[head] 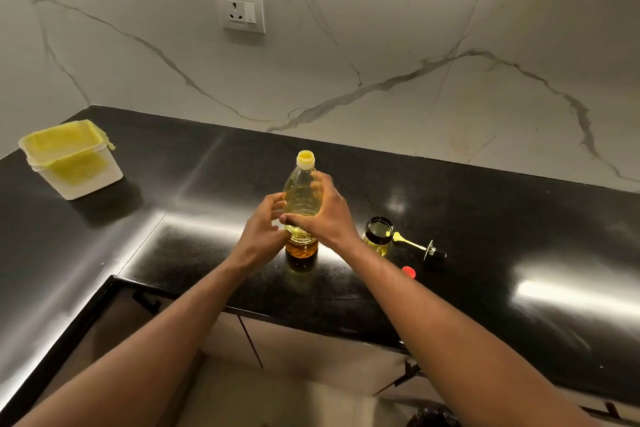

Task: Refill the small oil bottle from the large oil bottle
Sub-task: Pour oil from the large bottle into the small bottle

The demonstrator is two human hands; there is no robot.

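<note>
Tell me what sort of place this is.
Most likely a home kitchen: a black stone counter against a marble-look wall with a socket, cabinet doors below, and a large oil bottle held by both hands.

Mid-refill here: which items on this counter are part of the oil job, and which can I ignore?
Part of the job:
large oil bottle, held by left hand and right hand
small oil bottle, open
its spout stopper
red cap

Ignore:
lined white bin
wall socket
</note>
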